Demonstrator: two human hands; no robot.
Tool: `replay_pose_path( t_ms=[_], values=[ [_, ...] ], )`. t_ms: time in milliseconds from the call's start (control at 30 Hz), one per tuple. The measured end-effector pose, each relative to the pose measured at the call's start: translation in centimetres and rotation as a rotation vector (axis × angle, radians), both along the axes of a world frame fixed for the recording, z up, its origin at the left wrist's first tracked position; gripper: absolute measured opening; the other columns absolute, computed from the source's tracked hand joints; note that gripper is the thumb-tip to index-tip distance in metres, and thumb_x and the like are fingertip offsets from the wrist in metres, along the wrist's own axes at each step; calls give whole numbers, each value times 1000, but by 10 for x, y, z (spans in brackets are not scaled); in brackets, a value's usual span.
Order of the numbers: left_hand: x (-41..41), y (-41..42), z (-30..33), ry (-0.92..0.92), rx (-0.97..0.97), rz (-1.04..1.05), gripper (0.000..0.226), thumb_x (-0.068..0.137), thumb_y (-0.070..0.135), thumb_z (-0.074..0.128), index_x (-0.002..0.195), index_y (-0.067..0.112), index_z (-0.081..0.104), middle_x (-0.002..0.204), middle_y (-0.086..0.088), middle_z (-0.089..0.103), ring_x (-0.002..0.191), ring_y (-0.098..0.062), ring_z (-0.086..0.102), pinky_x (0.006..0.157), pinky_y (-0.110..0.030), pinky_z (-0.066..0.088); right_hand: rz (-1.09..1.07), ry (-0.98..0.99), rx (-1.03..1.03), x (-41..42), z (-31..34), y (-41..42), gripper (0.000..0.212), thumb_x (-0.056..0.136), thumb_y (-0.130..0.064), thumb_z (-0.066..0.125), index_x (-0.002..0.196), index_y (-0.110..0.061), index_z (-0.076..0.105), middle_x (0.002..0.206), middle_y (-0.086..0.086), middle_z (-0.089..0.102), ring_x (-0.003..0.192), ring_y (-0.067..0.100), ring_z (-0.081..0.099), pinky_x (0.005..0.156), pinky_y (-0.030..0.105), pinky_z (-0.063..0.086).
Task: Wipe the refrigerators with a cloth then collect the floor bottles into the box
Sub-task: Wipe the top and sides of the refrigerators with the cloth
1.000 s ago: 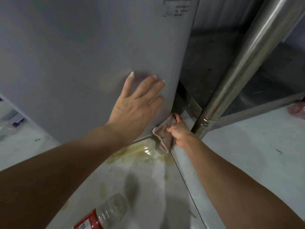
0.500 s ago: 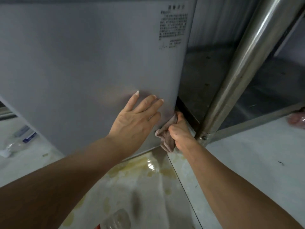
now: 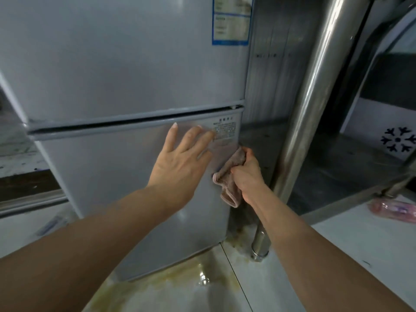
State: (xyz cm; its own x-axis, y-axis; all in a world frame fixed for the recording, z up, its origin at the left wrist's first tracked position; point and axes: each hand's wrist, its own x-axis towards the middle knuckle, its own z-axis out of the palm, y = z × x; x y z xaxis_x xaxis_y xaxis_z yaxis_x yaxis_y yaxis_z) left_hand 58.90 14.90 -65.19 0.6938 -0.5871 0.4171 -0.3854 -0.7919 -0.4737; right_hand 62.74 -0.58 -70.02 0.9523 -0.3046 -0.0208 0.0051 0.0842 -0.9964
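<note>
1. Left hand (image 3: pixel 180 163) is lying flat on the lower door of the grey refrigerator (image 3: pixel 126 64), fingers straight and spread, palm against the panel, holding nothing.
2. Right hand (image 3: pixel 247 174) is gripping a bunched pinkish-brown cloth (image 3: pixel 229 176), fingers curled round it, pressing it to the right edge of the lower door, just below the small printed label (image 3: pixel 225 129).
3. Cloth is touching the door's right edge; its loose end is hanging down below the fist.
4. Hands are sitting close, side by side, not touching; cloth is lying between them.
5. Refrigerator is showing two doors with a dark seam (image 3: pixel 135 124) running across; a blue-bordered sticker (image 3: pixel 231 21) is sitting at the top right of the upper door.
6. Steel pole (image 3: pixel 315 104) is standing just right of the refrigerator, its foot resting on the floor.
7. Metal shelf (image 3: pixel 337 167) is running behind the pole; a white panel with a dark snowflake mark (image 3: pixel 397 140) is showing at far right.
8. Pink bottle (image 3: pixel 394 210) is lying on its side on the floor at far right, well apart from both hands.
9. Yellowish stain (image 3: pixel 175 280) is spreading over the white floor tiles (image 3: pixel 337 255) at the refrigerator's base, with a wet glare spot in it.
10. The box isn't showing in this view.
</note>
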Motion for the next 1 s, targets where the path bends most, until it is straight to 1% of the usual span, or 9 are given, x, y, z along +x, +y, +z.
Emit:
replay_pose_path(
  t_ms=[67,100,200,300,500,633,833,933,1000],
  values=[
    [-1,0,9,19,31,-15,56,81,13,51,134,19,35,153,-3,4,140,-27,-2,108,-53,-19,0,1,-57,2,16,-3,50,84,18,40,119,-17,42,99,1,57,96,19,60,73,30,58],
    [-2,-1,16,16,31,-25,55,81,13,51,133,19,36,152,-4,8,140,-27,1,109,-53,-17,-2,-3,-60,2,24,-5,47,85,16,41,118,-17,41,98,0,56,95,16,60,76,31,57],
    [-1,-4,46,-47,-18,-58,51,76,11,54,126,19,44,149,-5,20,137,-27,8,111,-53,-11,-29,-50,-80,4,51,-9,39,86,13,42,110,-16,38,92,-2,54,89,13,58,72,24,51],
    [3,-2,67,-52,-19,-70,52,77,13,55,128,21,43,147,-1,20,137,-26,12,111,-53,-6,-59,-114,-84,7,78,-10,31,90,7,42,107,-18,37,89,-1,54,79,8,57,62,19,45],
    [1,-3,90,-31,-45,-110,57,77,13,56,131,22,40,144,-1,31,129,-24,30,112,-48,10,-78,-128,36,0,98,-12,29,93,-1,49,105,-27,44,93,3,60,81,12,62,65,27,50],
    [6,-6,118,-111,-45,-123,56,76,17,58,128,22,39,147,-3,26,131,-25,25,111,-48,13,-139,-257,-16,-8,119,-19,32,92,1,47,101,-30,47,84,-5,61,72,2,63,60,19,50],
    [11,-19,159,-216,-82,-91,60,74,18,61,129,21,38,150,-6,20,136,-28,18,113,-51,6,-147,-415,-111,-7,188,-14,26,94,-12,51,112,-30,45,109,-2,60,98,12,61,81,31,53],
    [15,-17,174,-264,-104,-71,66,75,19,61,135,20,32,150,-5,20,137,-27,15,113,-52,4,-195,-522,-168,-3,218,-10,29,95,-15,52,117,-32,44,109,-8,58,95,3,60,69,15,50],
    [19,-14,178,-271,-76,-46,72,78,22,59,141,17,25,151,-4,17,137,-26,12,113,-53,3,-222,-543,-224,5,236,-8,33,95,-19,52,124,-33,44,114,-6,54,101,8,59,72,18,50]
  ],
)
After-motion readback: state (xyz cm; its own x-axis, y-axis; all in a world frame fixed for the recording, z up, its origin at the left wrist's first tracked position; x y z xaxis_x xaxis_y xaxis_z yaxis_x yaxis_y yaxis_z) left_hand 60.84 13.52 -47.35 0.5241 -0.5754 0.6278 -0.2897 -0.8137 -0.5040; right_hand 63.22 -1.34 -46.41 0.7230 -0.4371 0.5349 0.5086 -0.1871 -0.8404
